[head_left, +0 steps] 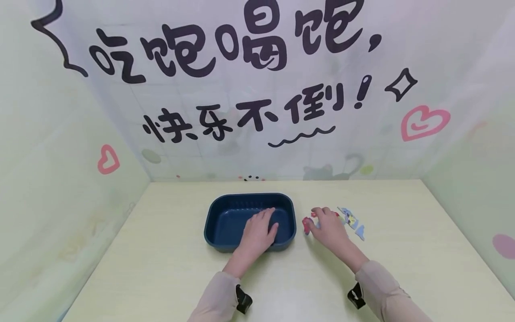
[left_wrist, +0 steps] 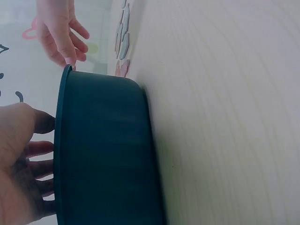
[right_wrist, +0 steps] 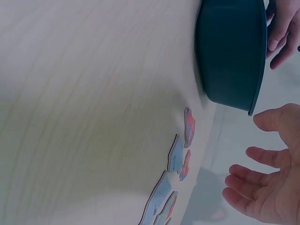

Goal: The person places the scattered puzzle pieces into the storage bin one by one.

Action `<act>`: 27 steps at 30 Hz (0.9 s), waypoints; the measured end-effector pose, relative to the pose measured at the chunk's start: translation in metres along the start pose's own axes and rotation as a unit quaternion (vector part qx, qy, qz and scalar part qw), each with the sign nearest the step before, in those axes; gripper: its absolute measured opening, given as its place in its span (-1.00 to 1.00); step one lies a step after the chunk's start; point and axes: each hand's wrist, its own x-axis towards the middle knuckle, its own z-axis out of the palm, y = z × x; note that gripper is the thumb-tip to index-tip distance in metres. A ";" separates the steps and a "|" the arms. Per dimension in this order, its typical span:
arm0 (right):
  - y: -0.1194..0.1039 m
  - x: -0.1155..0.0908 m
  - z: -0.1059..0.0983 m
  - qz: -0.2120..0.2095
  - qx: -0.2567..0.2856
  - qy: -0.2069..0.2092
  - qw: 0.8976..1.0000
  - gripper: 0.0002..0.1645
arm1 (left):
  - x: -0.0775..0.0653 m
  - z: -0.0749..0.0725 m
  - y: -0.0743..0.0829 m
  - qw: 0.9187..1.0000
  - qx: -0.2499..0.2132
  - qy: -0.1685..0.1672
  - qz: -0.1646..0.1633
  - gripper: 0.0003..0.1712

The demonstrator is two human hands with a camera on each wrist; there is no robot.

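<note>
A dark blue rectangular plastic basin (head_left: 219,245) stands in the middle of the table. Over its right side reaches my left hand (head_left: 257,230), fingers loosely bent and spread. In the left wrist view the fingertips of that left hand (left_wrist: 18,159) dip behind the rim of the basin (left_wrist: 103,150). To the right of the basin, my right hand (head_left: 331,228) hovers over flat, colourful puzzle-like pieces (head_left: 350,218). Nothing shows between the spread fingers of the right hand (right_wrist: 267,180) in the right wrist view. Below it lie a red piece (right_wrist: 189,126) and a blue piece (right_wrist: 176,154).
Several flat pieces lie close together on the pale wood-grain table (head_left: 161,250). A white printed backdrop (head_left: 241,156) with black lettering rises along the table's back edge, and printed side walls (head_left: 474,197) stand at left and right.
</note>
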 end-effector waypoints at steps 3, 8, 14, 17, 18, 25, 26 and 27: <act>0.003 -0.001 -0.001 0.011 0.004 -0.011 1.000 -0.54 | 0.001 -0.001 0.000 1.000 -0.021 0.002 -0.017 -0.50; 0.009 -0.003 -0.001 0.037 0.012 -0.036 0.999 -0.47 | 0.001 -0.002 -0.004 0.999 -0.034 0.000 -0.038 -0.54; 0.019 -0.003 -0.003 0.060 0.040 -0.058 0.996 -0.52 | 0.000 -0.005 -0.013 0.998 -0.035 0.009 -0.056 -0.55; 0.024 -0.002 -0.005 0.071 0.049 -0.063 0.994 -0.55 | 0.001 -0.008 -0.018 0.997 -0.039 0.015 -0.069 -0.55; 0.026 -0.002 -0.006 0.072 0.053 -0.062 0.994 -0.55 | 0.001 -0.008 -0.019 0.996 -0.040 0.017 -0.074 -0.55; 0.033 -0.001 -0.011 0.074 0.066 -0.071 0.993 -0.55 | 0.002 -0.017 -0.027 0.993 -0.061 0.025 -0.101 -0.54; 0.033 -0.001 -0.011 0.075 0.068 -0.073 0.992 -0.55 | 0.003 -0.018 -0.028 0.992 -0.066 0.027 -0.104 -0.54; 0.034 -0.001 -0.012 0.077 0.069 -0.074 0.992 -0.55 | 0.003 -0.019 -0.029 0.992 -0.070 0.028 -0.104 -0.54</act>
